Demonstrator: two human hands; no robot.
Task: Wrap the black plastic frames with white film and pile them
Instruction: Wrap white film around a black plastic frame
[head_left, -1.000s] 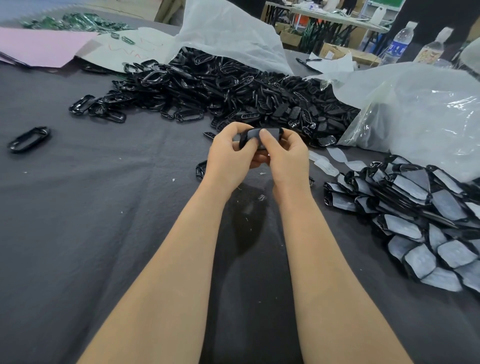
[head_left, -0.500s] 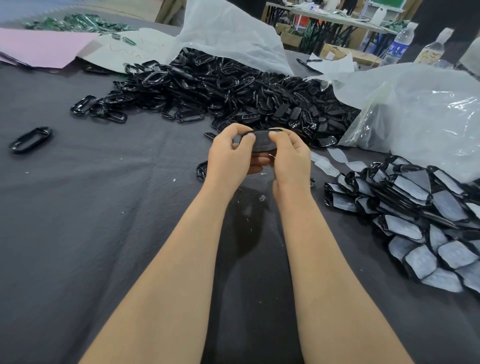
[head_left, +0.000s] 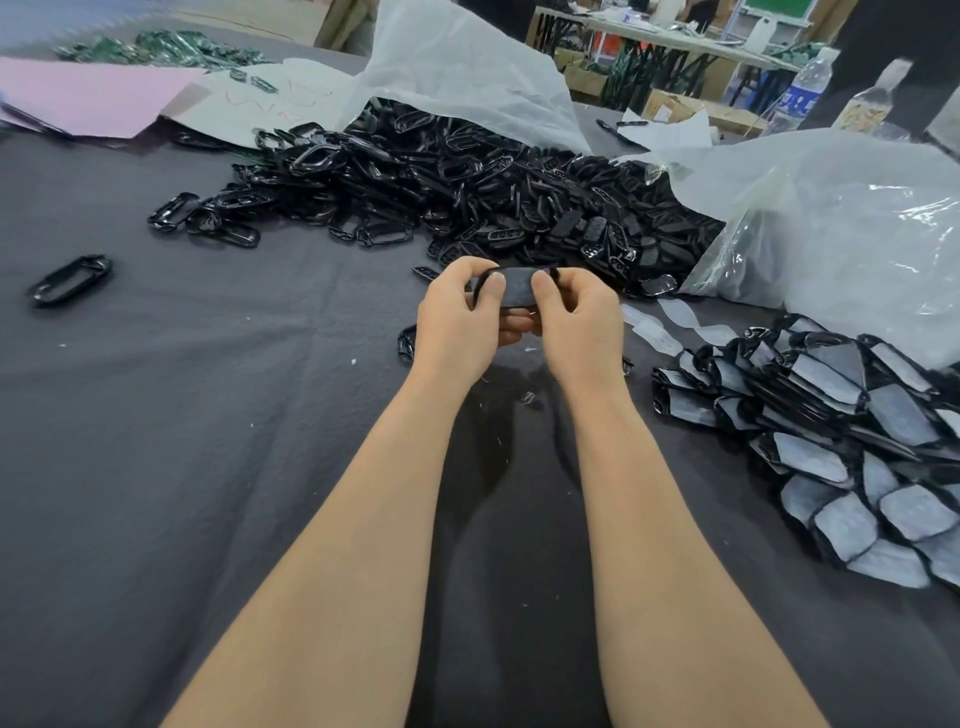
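Observation:
My left hand (head_left: 457, 317) and my right hand (head_left: 576, 322) both pinch one black plastic frame (head_left: 517, 288) above the dark cloth, thumbs pressed on its face, which looks covered by film. A big heap of bare black frames (head_left: 467, 192) lies just beyond my hands. At the right sits a pile of wrapped frames (head_left: 831, 415) with white film faces. A few loose white film pieces (head_left: 670, 322) lie between that pile and my right hand.
A lone black frame (head_left: 70, 278) rests far left on the dark table cloth (head_left: 182, 441). White plastic bags (head_left: 841, 234) bulge at the right and behind the heap. Pink and white sheets (head_left: 93, 93) lie at the back left. Water bottles (head_left: 797, 93) stand at the back right.
The frame has turned in my fingers so its broad face shows, and both thumbs now press on it. My hands stay in the same spot.

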